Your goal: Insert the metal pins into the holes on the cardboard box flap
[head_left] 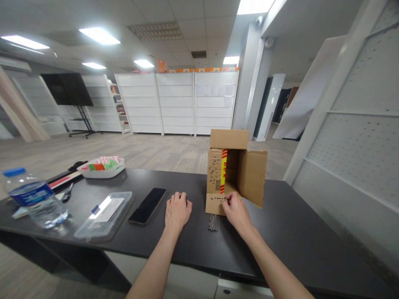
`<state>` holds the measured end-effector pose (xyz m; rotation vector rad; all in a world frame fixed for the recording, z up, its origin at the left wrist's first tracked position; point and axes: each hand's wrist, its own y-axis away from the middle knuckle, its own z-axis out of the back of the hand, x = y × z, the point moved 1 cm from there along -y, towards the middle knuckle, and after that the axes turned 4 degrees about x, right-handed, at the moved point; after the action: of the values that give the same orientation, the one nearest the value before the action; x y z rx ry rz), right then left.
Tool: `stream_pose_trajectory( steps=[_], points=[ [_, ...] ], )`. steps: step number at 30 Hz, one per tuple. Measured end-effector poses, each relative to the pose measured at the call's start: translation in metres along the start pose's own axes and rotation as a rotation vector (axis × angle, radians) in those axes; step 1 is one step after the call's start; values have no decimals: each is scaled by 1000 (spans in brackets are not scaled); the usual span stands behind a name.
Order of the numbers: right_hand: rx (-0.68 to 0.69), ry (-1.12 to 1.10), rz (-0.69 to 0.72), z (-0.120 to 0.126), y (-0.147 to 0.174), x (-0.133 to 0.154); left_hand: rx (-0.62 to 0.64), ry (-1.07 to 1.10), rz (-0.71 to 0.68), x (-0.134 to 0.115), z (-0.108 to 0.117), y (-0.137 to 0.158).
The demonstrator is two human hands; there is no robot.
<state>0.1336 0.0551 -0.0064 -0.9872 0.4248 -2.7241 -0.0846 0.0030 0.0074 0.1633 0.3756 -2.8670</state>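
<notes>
My left hand (178,210) rests palm down on the dark table, its fingers apart and a little bent, with nothing in it. At the front flap of an open cardboard box (242,166), the fingertips of my right hand (235,207) are pinched together; what they hold, if anything, is hidden. Rows of small holes (218,198) run across that flap. More round dark spots dot the box's left panel, beside yellow and red tape (223,171). A small bundle of nails (212,223) lies on the table just before the flap.
Left of my left hand lies a black phone (147,206), then a clear plastic case (104,216) and a water bottle (34,199). A white basket (101,167) with colourful packets stands further back. The table (299,224) extends right, towards a perforated panel (361,145).
</notes>
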Motion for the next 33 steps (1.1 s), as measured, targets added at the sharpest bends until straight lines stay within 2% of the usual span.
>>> stream_pose_trajectory(
  steps=[12,22,28,33],
  points=[
    [19,-70,-58,6,3,10,-10,-2,-8,0,1,1],
    [-19,-202,23,13,3,15,-13,-5,-9,1,0,1],
    [-74,-223,52,26,0,27,-17,-4,-8,1,-1,0],
    [-79,-274,128,37,15,36,-16,-8,-9,0,0,0]
  ],
)
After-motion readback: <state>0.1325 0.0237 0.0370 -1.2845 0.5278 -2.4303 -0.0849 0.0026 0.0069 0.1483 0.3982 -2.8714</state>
